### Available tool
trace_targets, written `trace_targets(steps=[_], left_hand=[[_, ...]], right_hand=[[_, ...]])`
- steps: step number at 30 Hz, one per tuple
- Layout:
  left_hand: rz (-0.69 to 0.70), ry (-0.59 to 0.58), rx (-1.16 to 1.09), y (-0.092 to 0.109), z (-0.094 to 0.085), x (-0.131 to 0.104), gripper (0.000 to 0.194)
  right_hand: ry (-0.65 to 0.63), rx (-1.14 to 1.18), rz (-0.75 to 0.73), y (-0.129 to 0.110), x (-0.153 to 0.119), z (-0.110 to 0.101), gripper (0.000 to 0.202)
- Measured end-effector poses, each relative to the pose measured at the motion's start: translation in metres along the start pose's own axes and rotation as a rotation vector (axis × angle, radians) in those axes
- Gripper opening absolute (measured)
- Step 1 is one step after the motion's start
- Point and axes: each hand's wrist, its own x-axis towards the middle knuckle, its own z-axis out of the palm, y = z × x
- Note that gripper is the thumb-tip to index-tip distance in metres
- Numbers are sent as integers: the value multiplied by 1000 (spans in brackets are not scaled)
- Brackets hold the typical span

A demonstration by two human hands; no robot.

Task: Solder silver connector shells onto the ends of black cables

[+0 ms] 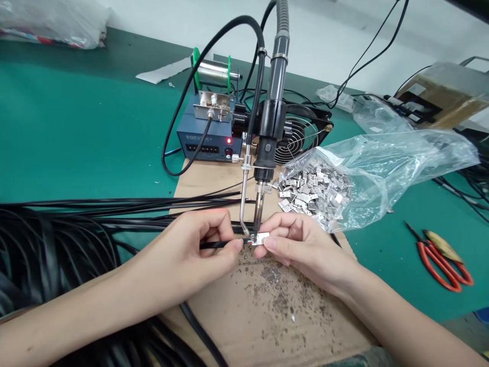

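Between finger and thumb, my left hand [214,239] pinches a black cable [214,245] close to its stripped end, where thin coloured wires show. My right hand [294,237] grips a small silver USB connector [261,238] by its right end. The wire ends meet the connector's left side. Right above that joint stands the tip of a mounted soldering iron [259,209], pointing down. Beside it, a bent metal solder feed tube [243,204] ends at the same spot. Whether the tip touches the joint is too small to tell.
A blue control box [202,135] with a solder spool [213,72] stands behind, beside a fan [298,140]. A clear bag [378,158] spills loose connectors [309,191] at right. Red-handled scissors [439,262] lie further right. Black cables [49,255] heap at left. Scorched cardboard [237,311] lies underneath.
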Motion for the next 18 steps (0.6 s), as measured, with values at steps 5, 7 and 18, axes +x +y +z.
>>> trace_targets(steps=[5,7,18], left_hand=[[-18,-55,83,-2,-3,3,23],[-23,-51,110,-2,-3,3,23],[-59,-15,40,-2,-1,-3,22]], right_hand=[[5,-15,-13,1,1,1,11],[11,-26,-10,1,1,2,11],[24,-67,2,0,2,2,14]])
